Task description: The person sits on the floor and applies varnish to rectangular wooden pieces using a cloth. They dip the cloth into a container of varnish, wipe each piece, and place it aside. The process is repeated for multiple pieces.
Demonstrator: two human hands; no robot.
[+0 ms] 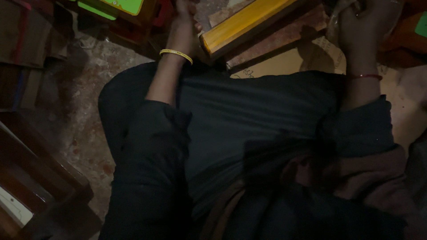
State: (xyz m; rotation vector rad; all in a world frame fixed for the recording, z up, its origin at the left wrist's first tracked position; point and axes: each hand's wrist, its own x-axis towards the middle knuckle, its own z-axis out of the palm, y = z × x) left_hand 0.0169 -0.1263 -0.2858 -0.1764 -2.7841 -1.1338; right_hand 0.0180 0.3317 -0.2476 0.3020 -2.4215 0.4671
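A long yellow bar with a wooden edge lies tilted at the top of the view, its near end just beside the left hand.

yellow bar, gold bangle — green boards

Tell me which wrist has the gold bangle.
The left hand wears the thick gold bangle on its wrist, beside the yellow wooden bar. The right hand wears only a thin red bangle.
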